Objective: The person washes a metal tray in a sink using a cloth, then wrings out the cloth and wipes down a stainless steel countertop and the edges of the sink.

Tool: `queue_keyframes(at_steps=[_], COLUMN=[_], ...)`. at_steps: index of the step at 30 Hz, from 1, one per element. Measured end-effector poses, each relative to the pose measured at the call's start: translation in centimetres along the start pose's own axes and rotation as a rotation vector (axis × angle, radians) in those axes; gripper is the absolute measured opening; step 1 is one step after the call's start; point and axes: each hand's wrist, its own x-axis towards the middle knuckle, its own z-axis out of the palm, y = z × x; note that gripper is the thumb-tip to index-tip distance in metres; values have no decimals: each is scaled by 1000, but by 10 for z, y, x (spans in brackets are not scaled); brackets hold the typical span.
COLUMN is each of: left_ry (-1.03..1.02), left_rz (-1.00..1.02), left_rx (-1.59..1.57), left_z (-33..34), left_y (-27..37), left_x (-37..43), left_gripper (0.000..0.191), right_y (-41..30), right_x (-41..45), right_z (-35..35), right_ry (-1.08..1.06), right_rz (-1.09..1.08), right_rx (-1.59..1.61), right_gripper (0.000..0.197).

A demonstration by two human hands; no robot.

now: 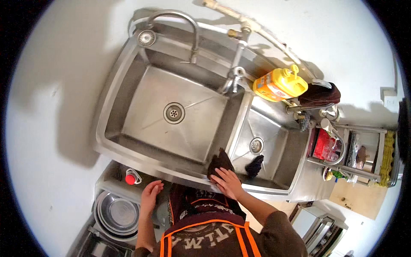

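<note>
My right hand [227,183] grips a dark brown cloth [221,163], its fingers laid over the lower end. That cloth lies at the front rim, where the divider between the two sink basins begins. Beside the front edge, to the left, my left hand [152,190] hangs with loosely bent fingers and holds nothing. The large stainless steel basin [192,138] spreads out before me with a round drain [174,113] in its floor. In the smaller right basin [273,128], a crumpled black cloth [254,166] lies below the drain [256,145].
A gooseneck faucet [196,35] arches over the large basin; a second tap [234,77] rises near the divider. A yellow detergent jug [278,85] stands behind the small basin. Metal bowls [120,212] and a red-capped container [131,178] sit low at left. A rack [362,151] stands right.
</note>
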Motion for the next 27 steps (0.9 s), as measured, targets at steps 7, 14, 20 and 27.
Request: queue_keyframes(at_steps=[7,14,20,27], left_ry=[-69,16,-95,-117], left_rz=[-18,9,-49,-106], left_rx=[51,78,37,159], left_z=[39,81,110,71], left_y=[-2,5,-15,-3], left_x=[-1,-21,-23,-5], left_gripper=[27,25,25,24], right_y=[141,160,195,137], right_x=[101,196,284,363], right_z=[-48,-136,-82,-65], right_ry=[402,1078,876,759], right_rz=[45,82,651,505], right_rx=[-110,23,-234,122], right_gripper=[42,37,48,38])
